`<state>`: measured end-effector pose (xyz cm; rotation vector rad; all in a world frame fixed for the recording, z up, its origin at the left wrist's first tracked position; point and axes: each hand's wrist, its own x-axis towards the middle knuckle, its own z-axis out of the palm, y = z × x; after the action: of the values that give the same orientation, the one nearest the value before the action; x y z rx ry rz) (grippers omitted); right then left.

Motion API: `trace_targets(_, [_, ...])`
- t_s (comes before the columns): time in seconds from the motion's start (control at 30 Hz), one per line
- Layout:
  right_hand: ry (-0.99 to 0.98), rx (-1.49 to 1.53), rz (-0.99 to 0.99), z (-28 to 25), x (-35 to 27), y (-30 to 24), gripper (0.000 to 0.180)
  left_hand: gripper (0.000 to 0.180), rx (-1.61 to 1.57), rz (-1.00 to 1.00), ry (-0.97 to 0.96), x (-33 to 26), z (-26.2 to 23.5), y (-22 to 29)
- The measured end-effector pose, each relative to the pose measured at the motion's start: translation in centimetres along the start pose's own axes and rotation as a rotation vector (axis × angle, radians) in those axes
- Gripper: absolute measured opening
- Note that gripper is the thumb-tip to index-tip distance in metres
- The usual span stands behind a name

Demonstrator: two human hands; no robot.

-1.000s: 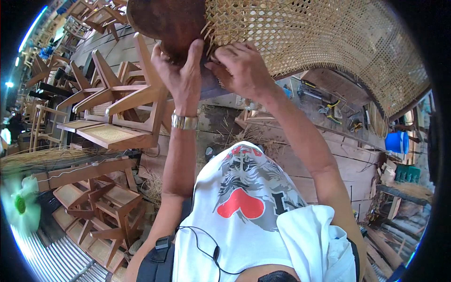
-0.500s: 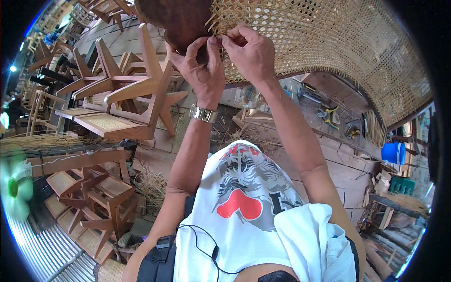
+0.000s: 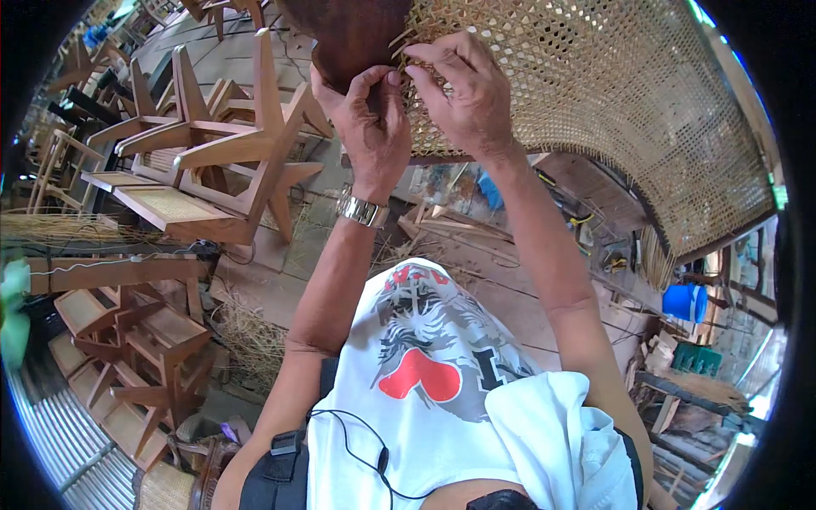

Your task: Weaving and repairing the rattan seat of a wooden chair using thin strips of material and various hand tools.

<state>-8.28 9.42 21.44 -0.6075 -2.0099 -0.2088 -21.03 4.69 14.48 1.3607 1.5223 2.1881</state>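
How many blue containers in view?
1: a blue bucket at the right edge, below the cane webbing that both hands work on. Others may be hidden in the clutter.

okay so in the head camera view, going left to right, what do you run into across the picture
Stacked wooden chair frames → dark wooden frame piece → left hand with a metal wristwatch → right hand → woven cane panel → blue bucket.
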Motion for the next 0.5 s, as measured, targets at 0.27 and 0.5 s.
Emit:
trace_targets(0.27, [-0.315,-0.017,-0.275,-2.3,3.9,1.4,0.023,0.01,0.032,0.104,0.063,0.4,0.1,0.5])
trace_targets(0.5, [-0.481,-0.069,-0.342,-2.6,5.8,0.8,0.027,0.015,-0.065,-0.012,0.055,0.5,-0.3,1.2])
